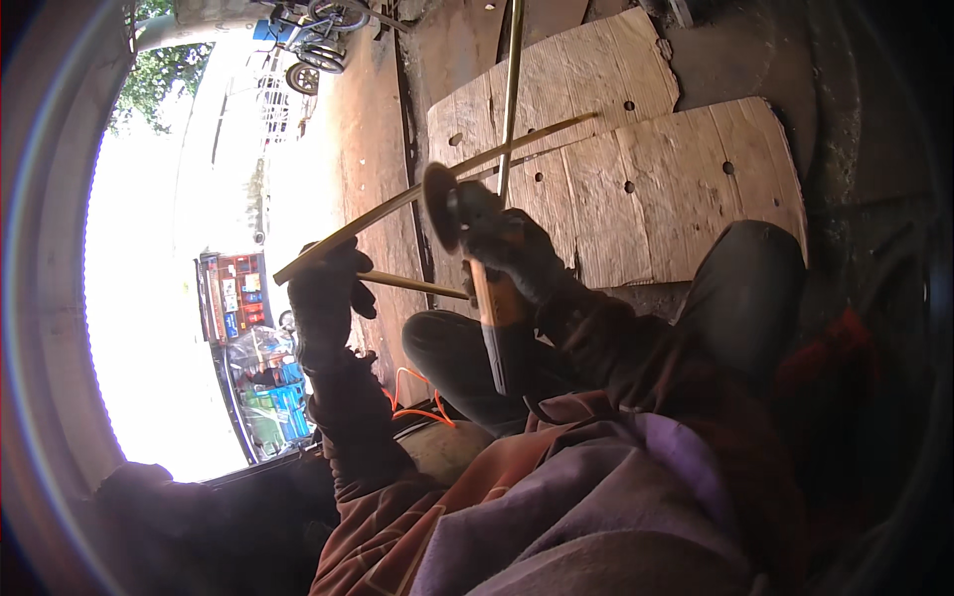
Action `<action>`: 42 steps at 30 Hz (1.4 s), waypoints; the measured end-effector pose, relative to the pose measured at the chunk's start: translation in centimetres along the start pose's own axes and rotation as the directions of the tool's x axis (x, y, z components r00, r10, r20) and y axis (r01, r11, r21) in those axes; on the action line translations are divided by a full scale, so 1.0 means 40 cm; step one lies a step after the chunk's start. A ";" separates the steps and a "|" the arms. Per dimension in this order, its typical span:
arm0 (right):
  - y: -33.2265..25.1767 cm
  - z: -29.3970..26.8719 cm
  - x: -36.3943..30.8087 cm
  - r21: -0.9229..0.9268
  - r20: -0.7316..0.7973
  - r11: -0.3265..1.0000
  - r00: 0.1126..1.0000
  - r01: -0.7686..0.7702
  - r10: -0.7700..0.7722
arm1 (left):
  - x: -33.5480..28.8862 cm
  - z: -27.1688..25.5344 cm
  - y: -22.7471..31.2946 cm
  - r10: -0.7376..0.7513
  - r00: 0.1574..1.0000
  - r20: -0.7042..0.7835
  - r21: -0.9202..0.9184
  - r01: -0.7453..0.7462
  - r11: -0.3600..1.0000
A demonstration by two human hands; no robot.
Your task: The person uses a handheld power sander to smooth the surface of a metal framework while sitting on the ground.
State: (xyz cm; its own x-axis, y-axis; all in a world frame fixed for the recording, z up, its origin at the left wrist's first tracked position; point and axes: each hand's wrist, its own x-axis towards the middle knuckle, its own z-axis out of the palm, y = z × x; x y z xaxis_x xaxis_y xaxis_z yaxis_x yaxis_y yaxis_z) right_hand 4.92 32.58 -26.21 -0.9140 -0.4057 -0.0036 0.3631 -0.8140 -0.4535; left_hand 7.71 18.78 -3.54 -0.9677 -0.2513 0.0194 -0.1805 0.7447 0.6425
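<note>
My right hand (517, 253), in a dark glove, is wrapped round an angle grinder (487, 318) with an orange and black body. Its round disc (438, 209) stands at the side of a long brass-coloured metal bar (383, 211); whether the two touch I cannot tell. My left hand (326, 293), also gloved, grips that bar near its close end. The bar slants up and away to the right. A second bar (514, 79) crosses it at the far side, and a shorter length of bar (412, 284) runs from beside my left hand toward the grinder.
Flattened cardboard sheets (686, 179) with holes lie on the floor ahead. My bent knees (750, 263) frame the work. An orange cable (422, 409) curls by my left leg. Wheeled vehicles (318, 50) stand at the far left, and a loaded red cart or rack (238, 298) is outside in bright light.
</note>
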 end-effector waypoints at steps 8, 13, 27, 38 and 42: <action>-0.028 -0.087 0.030 0.187 -0.086 0.970 0.981 -0.155 0.173 | -0.008 -0.009 -0.034 0.049 0.999 -0.004 -0.008 -0.049 0.999; -0.073 -0.081 0.014 0.293 -0.081 0.924 0.957 -0.244 0.279 | 0.017 -0.010 -0.044 0.104 0.994 0.019 0.004 -0.105 0.995; -0.069 -0.079 -0.003 0.326 0.022 0.922 0.977 -0.209 0.214 | 0.005 -0.019 -0.072 0.219 0.975 0.046 0.064 -0.221 0.973; -0.060 -0.094 -0.002 0.324 -0.124 0.929 0.965 -0.180 0.231 | 0.013 -0.003 -0.047 0.196 0.980 0.012 0.097 -0.197 0.976; -0.046 -0.106 0.001 0.424 -0.089 0.885 0.964 -0.191 0.250 | 0.029 -0.001 -0.035 0.157 0.987 0.013 0.109 -0.158 0.981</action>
State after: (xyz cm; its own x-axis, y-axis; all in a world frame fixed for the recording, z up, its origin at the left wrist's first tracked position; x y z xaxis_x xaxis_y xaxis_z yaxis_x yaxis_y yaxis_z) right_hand 3.43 35.83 -29.16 -0.8065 -0.5579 -0.1958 0.5725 -0.8196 -0.0229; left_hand 6.86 17.42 -4.37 -0.9864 -0.1225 0.1100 -0.0434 0.8379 0.5441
